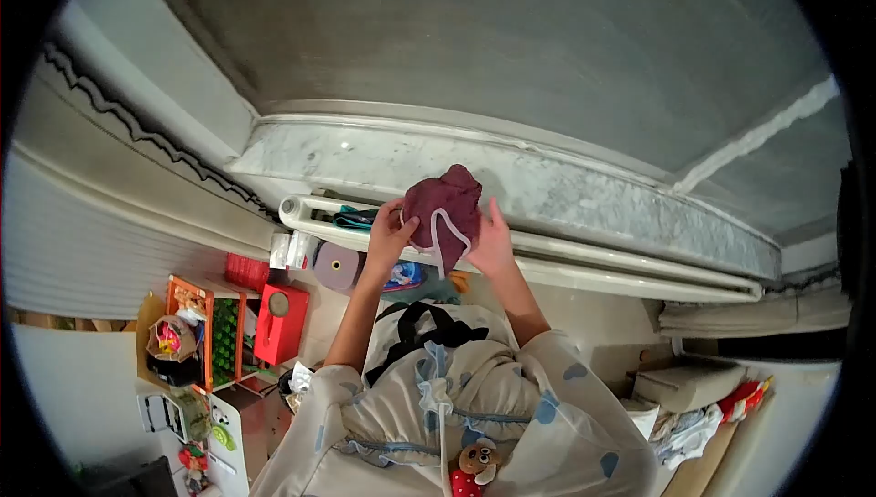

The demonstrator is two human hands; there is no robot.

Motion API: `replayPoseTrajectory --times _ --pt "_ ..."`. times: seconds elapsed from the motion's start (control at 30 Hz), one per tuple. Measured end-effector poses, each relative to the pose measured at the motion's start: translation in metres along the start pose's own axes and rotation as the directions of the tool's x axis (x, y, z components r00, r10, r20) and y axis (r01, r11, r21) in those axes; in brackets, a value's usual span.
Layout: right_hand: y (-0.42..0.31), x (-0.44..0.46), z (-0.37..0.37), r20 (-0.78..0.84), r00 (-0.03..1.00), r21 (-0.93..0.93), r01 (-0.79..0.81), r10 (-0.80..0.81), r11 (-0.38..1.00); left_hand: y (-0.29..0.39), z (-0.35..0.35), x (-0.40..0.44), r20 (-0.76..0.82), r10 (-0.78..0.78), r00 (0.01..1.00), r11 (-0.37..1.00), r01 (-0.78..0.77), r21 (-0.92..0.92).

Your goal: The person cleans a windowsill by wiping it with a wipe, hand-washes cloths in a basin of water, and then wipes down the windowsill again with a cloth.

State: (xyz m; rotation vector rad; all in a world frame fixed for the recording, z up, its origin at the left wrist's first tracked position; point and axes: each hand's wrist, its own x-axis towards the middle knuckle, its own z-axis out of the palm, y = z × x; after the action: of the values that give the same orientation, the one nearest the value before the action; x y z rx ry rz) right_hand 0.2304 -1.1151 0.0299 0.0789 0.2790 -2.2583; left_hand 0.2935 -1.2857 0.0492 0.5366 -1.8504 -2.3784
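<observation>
A maroon cloth (pixel 447 209) with pale edging hangs between my two hands, above the white radiator (pixel 602 271) and beside the marble sill (pixel 584 187). My left hand (pixel 391 237) grips its left side, thumb on top of the fabric. At the cloth's right side is my right hand (pixel 493 240), fingers pointing up and apart from the thumb side; part of it is behind the fabric, so its grip is hidden. A dark teal item (pixel 354 217) lies at the radiator's left end.
A red box (pixel 281 324) and an orange-framed shelf (pixel 208 337) stand at the lower left. Near the radiator's left end is a grey-purple box (pixel 338 266). Folded clothes (pixel 689 438) lie at the lower right. A large window (pixel 511 41) is ahead.
</observation>
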Motion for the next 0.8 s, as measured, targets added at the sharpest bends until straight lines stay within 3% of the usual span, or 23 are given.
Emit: replayPoseTrajectory --times 0.03,0.1,0.13,0.2,0.23,0.37,0.43,0.5,0.53,0.57,0.6,0.63,0.67,0.7,0.77,0.8 --pt "-0.003 -0.012 0.0 -0.01 1.0 0.007 0.02 -0.02 1.0 -0.005 0.005 0.001 0.036 0.086 0.996 0.993 -0.089 0.073" --pt "-0.007 -0.039 -0.003 -0.159 0.981 -0.281 0.065 -0.113 0.957 -0.016 0.016 -0.003 0.096 0.13 0.987 0.982 -0.141 0.127" --pt "-0.009 -0.054 -0.023 -0.217 0.975 -0.312 -0.016 -0.055 0.95 -0.016 0.026 -0.01 0.158 0.163 0.974 0.945 -0.2 0.259" --pt "-0.006 -0.084 -0.034 -0.334 0.934 -0.4 -0.018 -0.127 0.916 -0.054 0.032 -0.008 0.287 0.294 0.912 0.812 -0.397 0.428" --pt "-0.005 -0.097 -0.038 -0.422 0.886 -0.489 -0.041 -0.195 0.871 -0.052 0.044 -0.015 0.325 0.231 0.917 0.793 -0.371 0.484" --pt "-0.008 -0.123 -0.101 -0.46 0.825 -0.585 -0.005 -0.327 0.811 -0.079 0.084 -0.015 0.469 0.058 0.881 0.802 -0.321 0.503" --pt "-0.009 -0.123 -0.111 -0.498 0.546 -0.722 0.169 -0.674 0.671 -0.087 0.099 -0.008 0.534 -0.008 0.845 0.805 -0.312 0.505" --pt "-0.018 -0.119 -0.105 -0.39 0.522 -0.784 0.243 -0.758 0.571 -0.087 0.112 -0.004 0.535 0.133 0.835 0.738 -0.443 0.509" --pt "-0.028 -0.117 -0.136 -0.246 0.547 -0.955 0.003 -0.8 0.296 -0.08 0.116 -0.005 0.515 0.017 0.857 0.819 -0.308 0.485" --pt "-0.036 -0.114 -0.14 -0.106 0.607 -0.975 -0.22 -0.787 -0.039 -0.086 0.117 -0.007 0.525 0.012 0.851 0.819 -0.31 0.483" --pt "-0.033 -0.115 -0.144 -0.106 0.599 -0.975 -0.22 -0.794 -0.036 -0.095 0.114 -0.008 0.559 0.139 0.818 0.58 -0.524 0.623" --pt "-0.024 -0.109 -0.101 -0.11 0.436 -0.853 -0.502 -0.893 -0.14 -0.103 0.111 -0.007 0.615 0.245 0.749 0.266 -0.662 0.7" --pt "-0.018 -0.106 -0.075 -0.057 0.267 -0.641 -0.748 -0.962 -0.17 -0.108 0.109 -0.006 0.673 0.188 0.715 0.264 -0.697 0.667" --pt "-0.017 -0.106 -0.072 -0.061 0.256 -0.643 -0.75 -0.965 -0.158 -0.11 0.107 -0.008 0.682 0.183 0.708 0.261 -0.704 0.661" --pt "-0.014 -0.108 -0.07 0.02 0.333 -0.639 -0.721 -0.943 -0.268 -0.112 0.106 -0.015 0.76 0.153 0.632 0.293 -0.763 0.576" --pt "-0.008 -0.11 -0.076 0.068 0.324 -0.629 -0.72 -0.944 -0.293 -0.113 0.108 -0.02 0.753 0.206 0.625 0.304 -0.772 0.558"
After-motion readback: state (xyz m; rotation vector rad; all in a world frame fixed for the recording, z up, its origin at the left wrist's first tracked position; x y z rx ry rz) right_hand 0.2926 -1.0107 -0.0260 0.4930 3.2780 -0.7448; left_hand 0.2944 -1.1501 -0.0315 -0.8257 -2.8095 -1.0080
